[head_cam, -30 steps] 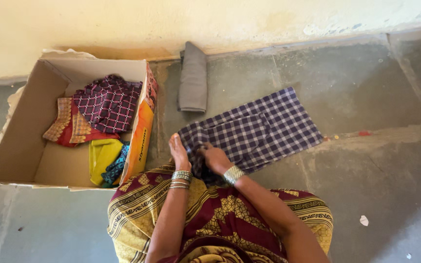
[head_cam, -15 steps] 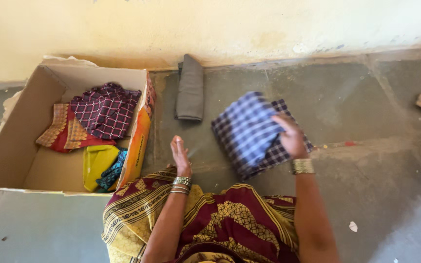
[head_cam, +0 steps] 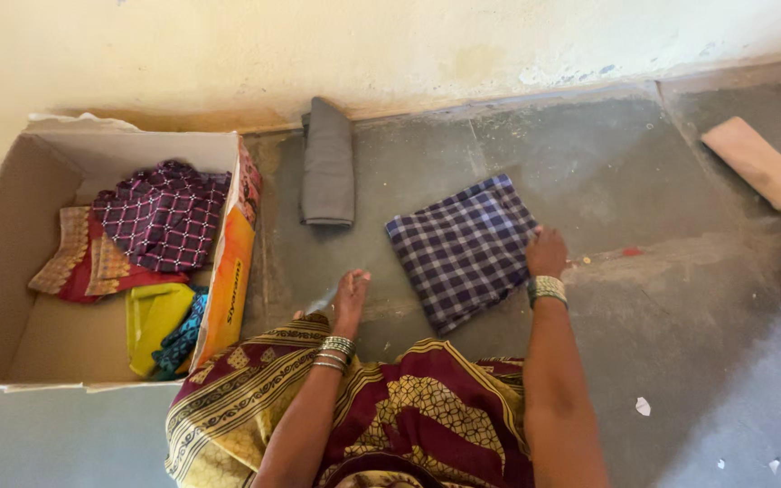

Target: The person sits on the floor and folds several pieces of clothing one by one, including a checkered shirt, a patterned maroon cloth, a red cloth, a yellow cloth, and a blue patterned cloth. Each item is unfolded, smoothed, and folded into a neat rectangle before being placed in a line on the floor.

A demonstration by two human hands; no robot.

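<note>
Cardboard box, folded cloths and two hands on a grey stone floor.
Cardboard box [head_cam: 11, 271] at left holds a maroon checked cloth [head_cam: 163, 215], a red and gold cloth [head_cam: 83, 264] and a yellow cloth [head_cam: 151, 316]; folded grey cloth [head_cam: 327, 163] lies by the wall; left hand [head_cam: 350, 294] rests flat on the floor, fingers together, gripping nothing; blue checked cloth [head_cam: 463, 248], folded square, lies between the hands; right hand [head_cam: 546, 253] presses its right edge, fingers curled; tan board [head_cam: 757, 163] far right.
</note>
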